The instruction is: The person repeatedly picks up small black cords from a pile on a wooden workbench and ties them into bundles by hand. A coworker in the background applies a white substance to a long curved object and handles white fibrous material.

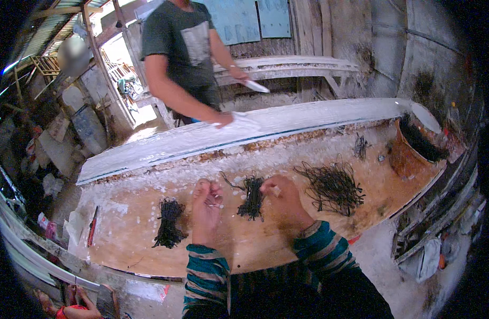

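Observation:
Several bundles of thin black cords lie on a wooden board [133, 212] in front of me. My right hand [288, 199] has its fingers drawn together at the right edge of the middle bundle of black cords [251, 196], pinching it there. A loose strand trails from that bundle's upper left. Between the middle and left bundles is my left hand [206, 204], palm turned up and fingers curled closed; whatever may be in them is too small to make out. The left bundle [170, 223] lies beside it. Right of my right hand spreads a larger loose pile of black cords [334, 189].
A red-handled slim tool [92, 226] lies at the board's left end. On the right, a brown container [406, 151] on its side holds dark material. A long whitish plank [175, 141] runs behind the board; a person [183, 64] across it holds white pieces.

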Demonstrator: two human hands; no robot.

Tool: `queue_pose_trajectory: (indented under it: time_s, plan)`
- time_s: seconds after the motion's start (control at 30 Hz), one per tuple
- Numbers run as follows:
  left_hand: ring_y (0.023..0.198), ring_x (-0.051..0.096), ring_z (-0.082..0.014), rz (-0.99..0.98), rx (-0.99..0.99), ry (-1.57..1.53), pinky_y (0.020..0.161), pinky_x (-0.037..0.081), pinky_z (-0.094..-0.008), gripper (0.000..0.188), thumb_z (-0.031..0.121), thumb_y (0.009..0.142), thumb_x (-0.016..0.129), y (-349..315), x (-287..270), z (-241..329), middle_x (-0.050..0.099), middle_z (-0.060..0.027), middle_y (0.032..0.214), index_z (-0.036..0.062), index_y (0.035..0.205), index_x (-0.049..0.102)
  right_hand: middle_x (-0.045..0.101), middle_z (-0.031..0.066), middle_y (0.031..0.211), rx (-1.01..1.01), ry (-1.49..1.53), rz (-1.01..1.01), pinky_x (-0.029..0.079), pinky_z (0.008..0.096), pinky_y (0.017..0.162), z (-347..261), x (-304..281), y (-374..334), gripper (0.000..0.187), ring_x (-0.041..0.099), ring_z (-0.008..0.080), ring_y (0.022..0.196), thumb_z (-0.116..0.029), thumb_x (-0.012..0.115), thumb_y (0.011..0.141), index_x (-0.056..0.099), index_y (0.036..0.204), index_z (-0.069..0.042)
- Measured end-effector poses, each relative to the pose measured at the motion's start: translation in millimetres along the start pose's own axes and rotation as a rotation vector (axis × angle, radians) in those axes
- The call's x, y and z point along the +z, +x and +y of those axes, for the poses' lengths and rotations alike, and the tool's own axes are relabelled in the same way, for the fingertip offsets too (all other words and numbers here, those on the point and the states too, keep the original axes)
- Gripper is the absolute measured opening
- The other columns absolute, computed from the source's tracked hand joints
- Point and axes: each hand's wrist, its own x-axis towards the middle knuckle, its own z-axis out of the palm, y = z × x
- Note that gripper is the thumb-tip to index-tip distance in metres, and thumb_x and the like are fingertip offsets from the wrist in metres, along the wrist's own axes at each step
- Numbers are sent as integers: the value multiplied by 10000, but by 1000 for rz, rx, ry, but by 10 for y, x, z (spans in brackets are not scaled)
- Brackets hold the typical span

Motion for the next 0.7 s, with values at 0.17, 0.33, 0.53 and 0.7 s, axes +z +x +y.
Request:
queue_pose_trajectory:
  time_s: [0.17,0.33,0.53,0.7]
  plan:
    - [647,522,-87,202,32,117,540,421,-196,114,201,853,588,124,-208,119,557,-14,799,108,838,524,527,91,1170,-275,-417,-237,248,575,954,-172,373,-35,384,408,319,1146,-445,546,801,590,1006,-123]
    - [641,520,-96,163,64,151,554,424,-210,113,151,850,591,248,-522,-7,559,-15,781,69,917,551,509,82,1165,-181,-540,-556,113,667,954,-127,313,-46,434,343,336,1203,-500,550,773,580,1035,-156]
    - [668,530,-113,255,-8,98,581,426,-232,200,103,842,588,171,-221,-63,557,-36,777,6,1010,537,587,8,1011,-8,-601,-738,102,668,952,-66,-652,-231,280,385,345,1167,-373,662,694,631,874,-161]
    - [677,531,-120,210,15,62,567,416,-236,243,73,833,580,161,-239,-73,546,-49,760,0,1056,517,623,25,917,183,-706,-527,252,577,937,-437,-1196,-187,147,516,275,1021,-288,662,681,645,766,-170]
